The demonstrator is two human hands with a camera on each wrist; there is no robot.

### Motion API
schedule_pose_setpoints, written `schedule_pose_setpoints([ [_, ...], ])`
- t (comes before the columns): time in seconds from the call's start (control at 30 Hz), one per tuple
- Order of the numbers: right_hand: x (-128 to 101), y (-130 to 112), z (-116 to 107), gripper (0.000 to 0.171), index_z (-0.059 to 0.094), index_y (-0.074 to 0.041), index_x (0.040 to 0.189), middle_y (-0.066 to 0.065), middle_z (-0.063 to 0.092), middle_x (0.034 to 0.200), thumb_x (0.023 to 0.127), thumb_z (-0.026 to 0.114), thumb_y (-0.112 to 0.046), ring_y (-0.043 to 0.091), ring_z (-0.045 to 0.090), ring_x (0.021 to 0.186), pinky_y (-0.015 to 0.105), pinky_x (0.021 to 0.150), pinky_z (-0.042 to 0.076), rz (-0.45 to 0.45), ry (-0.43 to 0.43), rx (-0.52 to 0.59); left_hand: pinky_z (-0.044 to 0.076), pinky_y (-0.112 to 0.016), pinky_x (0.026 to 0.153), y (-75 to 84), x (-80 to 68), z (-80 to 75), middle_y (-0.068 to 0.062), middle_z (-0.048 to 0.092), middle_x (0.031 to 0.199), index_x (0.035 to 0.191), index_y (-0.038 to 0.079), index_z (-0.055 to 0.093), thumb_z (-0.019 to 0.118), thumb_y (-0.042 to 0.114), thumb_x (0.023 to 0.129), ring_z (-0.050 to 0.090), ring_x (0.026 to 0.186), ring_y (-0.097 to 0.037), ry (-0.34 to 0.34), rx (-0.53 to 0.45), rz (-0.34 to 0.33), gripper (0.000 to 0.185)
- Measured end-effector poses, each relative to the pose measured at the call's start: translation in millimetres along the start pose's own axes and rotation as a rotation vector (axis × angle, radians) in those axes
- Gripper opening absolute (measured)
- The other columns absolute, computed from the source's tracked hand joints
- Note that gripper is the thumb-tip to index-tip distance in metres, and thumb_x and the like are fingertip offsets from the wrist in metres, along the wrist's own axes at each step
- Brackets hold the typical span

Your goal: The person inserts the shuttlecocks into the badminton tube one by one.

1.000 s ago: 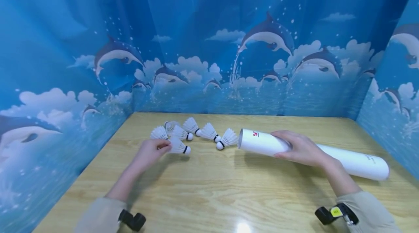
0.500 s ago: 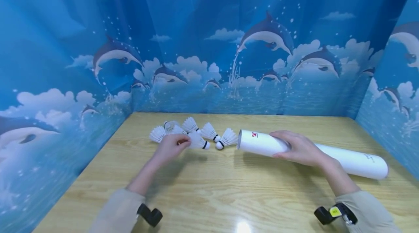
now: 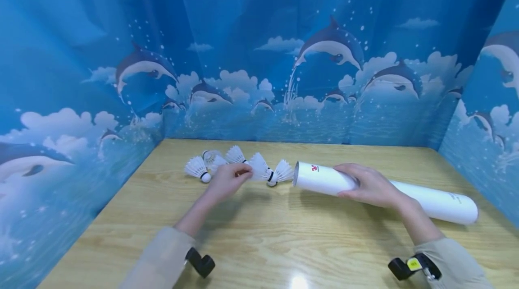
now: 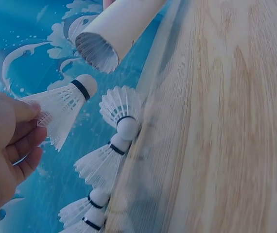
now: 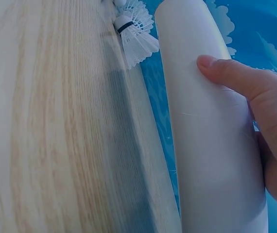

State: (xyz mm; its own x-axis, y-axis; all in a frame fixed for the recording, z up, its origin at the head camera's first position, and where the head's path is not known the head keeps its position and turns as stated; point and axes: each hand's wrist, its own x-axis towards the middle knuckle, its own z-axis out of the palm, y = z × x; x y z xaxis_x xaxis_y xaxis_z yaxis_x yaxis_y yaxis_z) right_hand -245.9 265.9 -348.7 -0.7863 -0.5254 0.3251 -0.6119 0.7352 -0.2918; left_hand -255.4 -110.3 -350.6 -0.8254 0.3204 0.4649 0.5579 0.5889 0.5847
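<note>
My left hand point(image 3: 242, 173) pinches a white feather shuttlecock point(image 3: 257, 168) by its skirt, just above the table. In the left wrist view this shuttlecock point(image 4: 60, 109) points its black-banded cork at the open mouth of the white tube point(image 4: 104, 43), a short way off. The long white tube point(image 3: 430, 199) lies on its side on the wooden table point(image 3: 284, 235). My right hand point(image 3: 352, 181) grips it near the open end, thumb on the wall point(image 5: 226, 73). Several more shuttlecocks lie loose, one point(image 3: 281, 172) right before the mouth and one point(image 3: 196, 167) at the far left.
Blue dolphin-print backdrop walls point(image 3: 259, 77) close in the table at the back, left and right. The loose shuttlecocks cluster at the back left point(image 3: 236, 154). Black wrist mounts point(image 3: 201, 263) sit on both sleeves near the front edge.
My left hand has carried its shuttlecock to the right, from the left of the cluster towards the tube's open end. The right hand and tube have stayed put.
</note>
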Motion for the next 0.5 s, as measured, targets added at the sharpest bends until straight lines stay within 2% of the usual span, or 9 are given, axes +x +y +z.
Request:
schedule_pose_setpoints([
  [0.3, -0.4, -1.3, -1.0, 0.067, 0.052, -0.006, 0.128, 0.015, 0.057, 0.122, 0.073, 0.078, -0.036, 0.035, 0.056, 0.104, 0.053, 0.08, 0.047, -0.005, 0.006, 0.004, 0.046, -0.022, 0.055, 7.9, 9.0, 13.8, -0.005, 0.069, 0.084, 0.093, 0.004, 0.071, 0.066, 0.007, 0.084, 0.056, 0.063, -0.009, -0.012, -0.067, -0.002, 0.01],
  [0.5, -1.3, -2.6, -2.3, 0.066, 0.053, -0.007, 0.128, 0.014, 0.057, 0.122, 0.073, 0.079, -0.034, 0.035, 0.056, 0.104, 0.051, 0.08, 0.047, -0.013, 0.008, -0.001, 0.047, -0.022, 0.056, 14.1, 12.8, 24.2, -0.006, 0.069, 0.085, 0.093, 0.003, 0.071, 0.066, 0.007, 0.084, 0.056, 0.064, -0.01, -0.018, -0.088, 0.003, 0.011],
])
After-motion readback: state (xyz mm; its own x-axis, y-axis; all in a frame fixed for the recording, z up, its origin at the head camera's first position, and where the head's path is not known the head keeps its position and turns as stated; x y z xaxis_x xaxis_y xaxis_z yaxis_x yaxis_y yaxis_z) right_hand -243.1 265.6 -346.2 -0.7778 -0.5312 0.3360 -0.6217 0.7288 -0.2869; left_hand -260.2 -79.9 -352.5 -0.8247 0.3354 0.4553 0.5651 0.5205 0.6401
